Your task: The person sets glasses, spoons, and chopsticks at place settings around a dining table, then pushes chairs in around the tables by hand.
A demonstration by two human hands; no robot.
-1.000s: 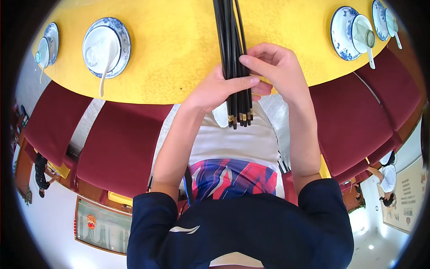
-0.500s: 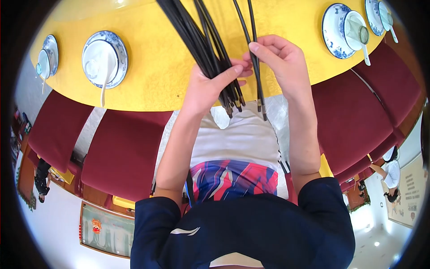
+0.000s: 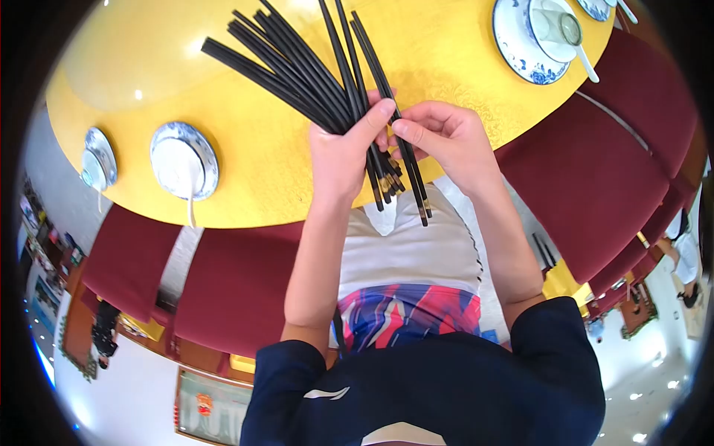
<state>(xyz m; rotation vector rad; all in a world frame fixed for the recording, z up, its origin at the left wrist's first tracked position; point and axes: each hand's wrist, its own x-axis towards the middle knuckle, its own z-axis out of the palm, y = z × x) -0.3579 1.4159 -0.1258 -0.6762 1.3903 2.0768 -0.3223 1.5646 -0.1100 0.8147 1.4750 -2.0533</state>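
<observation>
My left hand [image 3: 343, 152] is wrapped round a fanned bundle of black chopsticks [image 3: 286, 70] with gold-marked ends. These marked ends point down towards my lap, past the edge of the yellow table [image 3: 256, 204]. My right hand [image 3: 450, 137] pinches a pair of black chopsticks [image 3: 413, 175] between thumb and fingers, just beside the bundle. The left thumb lies close against this pair's upper part; whether it also grips them I cannot tell.
At the left, a blue-and-white plate [image 3: 212, 165] carries a bowl and a white spoon. Another plate [image 3: 509, 52] at the upper right holds a bowl and a glass. Dark red chairs [image 3: 242, 286] line the table edge. People [image 3: 105, 331] stand in the background.
The pair in my right hand has moved left, close to the bundle. The bundle has tilted further left and fanned out. The camera view has shifted, showing the table rotated.
</observation>
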